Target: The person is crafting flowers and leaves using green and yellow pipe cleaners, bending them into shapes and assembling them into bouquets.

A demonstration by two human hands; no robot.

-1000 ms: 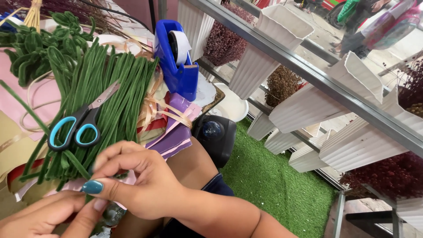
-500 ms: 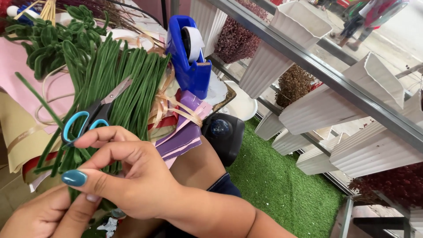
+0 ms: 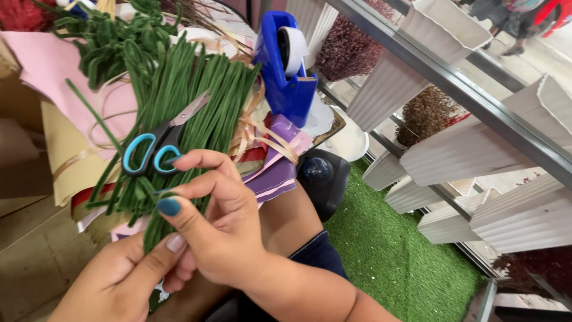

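A cluttered craft table: a blue tape dispenser (image 3: 286, 71) stands upright at the far edge, its white roll facing the camera, beside a bundle of green chenille stems (image 3: 190, 113) fanned across sheets of pink paper (image 3: 65, 77) and tan paper (image 3: 65, 155). Scissors (image 3: 156, 143) with blue-and-black handles lie on top of the stems, blades pointing toward the dispenser. Curled gold ribbon (image 3: 262, 137) and purple paper (image 3: 280, 173) spill out to the right of the bundle. Beyond the table edge, a black rounded device (image 3: 322, 179) sits low above green artificial turf (image 3: 393, 256), and white ribbed planters (image 3: 476, 149) line a metal rack behind a rail.

The right hand (image 3: 220, 226), nails painted teal, crosses in front of the bundle's near ends, hiding part of them; its thumb and fingers are drawn together, pinching the lower ends of a few stems. The left hand (image 3: 113, 286) comes up from below, thumb pressed against the same stem ends, fingers curled loosely and touching the right hand.
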